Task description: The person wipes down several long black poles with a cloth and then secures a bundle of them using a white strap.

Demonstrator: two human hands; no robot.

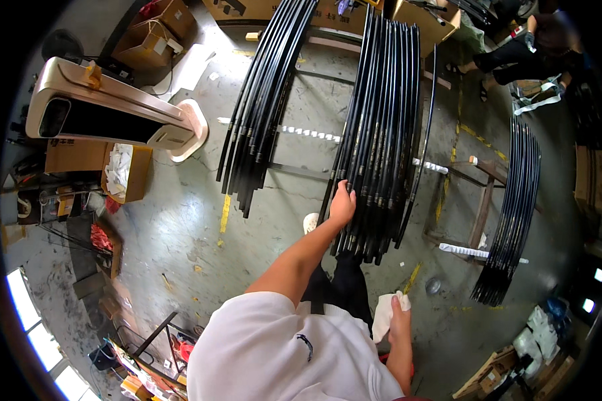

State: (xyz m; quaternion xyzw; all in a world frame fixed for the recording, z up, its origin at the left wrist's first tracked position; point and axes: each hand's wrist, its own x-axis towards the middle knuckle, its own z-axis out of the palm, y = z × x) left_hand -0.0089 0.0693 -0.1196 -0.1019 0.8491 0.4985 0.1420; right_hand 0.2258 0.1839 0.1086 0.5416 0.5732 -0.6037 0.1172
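My left hand (343, 204) reaches forward to the left side of the middle bundle of long black rods (381, 134). Its fingers are curled around a rod near the closer end; the palm side is hidden. Lower and to the right, my right hand (400, 319) holds a white cloth (383, 314) bunched in its fingers, beside my leg. Another bundle of black rods (261, 113) lies to the left on the same rack. A single black rod (425, 144) rests apart, just right of the middle bundle.
A third rod bundle (515, 214) lies on a rack (483, 220) at the right. A tall white-and-black appliance (107, 110) stands at the left, near an open carton (137, 174). At the far right another person (515, 67) is bent over. Yellow lines (225, 217) mark the floor.
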